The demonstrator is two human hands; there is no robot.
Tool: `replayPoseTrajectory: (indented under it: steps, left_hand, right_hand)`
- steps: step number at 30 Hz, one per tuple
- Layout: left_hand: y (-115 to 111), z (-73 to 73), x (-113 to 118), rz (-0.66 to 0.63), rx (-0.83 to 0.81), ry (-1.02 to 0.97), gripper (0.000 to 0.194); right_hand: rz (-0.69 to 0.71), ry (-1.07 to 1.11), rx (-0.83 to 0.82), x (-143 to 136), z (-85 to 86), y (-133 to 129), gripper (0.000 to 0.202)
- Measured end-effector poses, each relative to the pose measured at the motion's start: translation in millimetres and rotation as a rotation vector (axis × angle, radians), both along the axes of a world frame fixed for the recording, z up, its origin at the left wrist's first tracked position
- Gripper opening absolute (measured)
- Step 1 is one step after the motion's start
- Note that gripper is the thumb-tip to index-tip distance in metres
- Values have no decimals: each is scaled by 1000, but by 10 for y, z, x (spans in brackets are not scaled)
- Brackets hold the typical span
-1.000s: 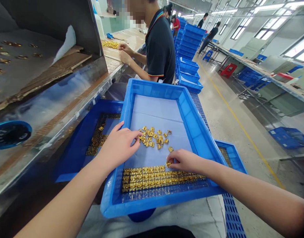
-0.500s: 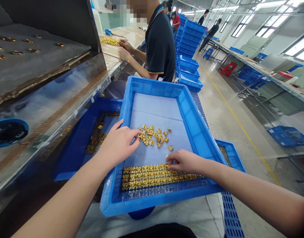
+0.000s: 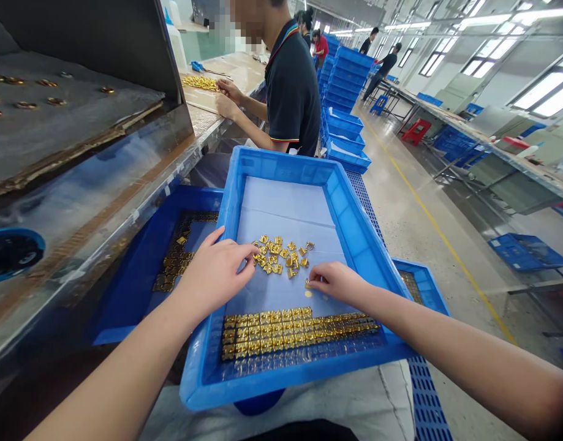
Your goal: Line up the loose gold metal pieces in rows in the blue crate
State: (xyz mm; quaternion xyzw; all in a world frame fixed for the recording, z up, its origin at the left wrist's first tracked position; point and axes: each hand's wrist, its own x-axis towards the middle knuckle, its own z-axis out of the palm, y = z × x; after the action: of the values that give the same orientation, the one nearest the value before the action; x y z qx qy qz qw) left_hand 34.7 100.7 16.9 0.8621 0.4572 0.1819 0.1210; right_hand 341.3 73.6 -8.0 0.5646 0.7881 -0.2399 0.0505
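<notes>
Left hand (image 3: 215, 274) rests loosely open at the loose gold clips (image 3: 281, 255), which lie at its 2 o'clock. Right hand (image 3: 335, 283) pinches 1 stray clip (image 3: 308, 283) at 12 o'clock of the arranged rows (image 3: 290, 327) in the blue tray (image 3: 364, 245).

Glossy gold metal clips (image 3: 281, 256) lie on matt paper (image 3: 285, 208) in a smooth plastic tray (image 3: 355, 226).

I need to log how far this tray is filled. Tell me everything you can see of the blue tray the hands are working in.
The blue tray is a shallow rectangular plastic bin, tilted up toward the wearer, lined with pale paper. Neat rows of gold parts fill its near end; a loose pile lies mid-tray; the far half is bare. The left hand reaches over its left wall to the pile, and the right hand pinches a single piece beside it.
</notes>
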Motion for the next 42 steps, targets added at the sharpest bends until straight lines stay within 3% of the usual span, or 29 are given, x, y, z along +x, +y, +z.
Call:
replayPoseTrajectory:
  steps: [5,10,18,22,25,27,32,38,42]
  left_hand:
    - [-2,12,3,3,-11,-5,29]
    - [5,0,2,5,-1,16,29]
    - [12,-12,-4,0,9,35,29]
    - [11,-10,-4,4,10,36,29]
    - [11,-10,-2,5,1,23,28]
    - [11,-9,-1,4,-4,13,28]
    - [11,-3,1,3,1,8,29]
    - [8,-5,-2,2,-1,24,28]
    - [8,-2,-1,5,-3,26,27]
  right_hand:
    - [464,-275,118,90,59,-188,24]
    - [625,-296,180,215,86,-278,22]
    - [594,-310,236,155,58,-266,21]
    - [688,-316,258,196,2,-343,14]
    - [721,-261,219,238,37,-406,21]
    - [659,-218,190,243,103,-411,28]
    - [364,-134,49,175,217,-309,20]
    - [296,-20,-79,150,87,-283,19]
    - [301,-7,-107,161,106,-277,17]
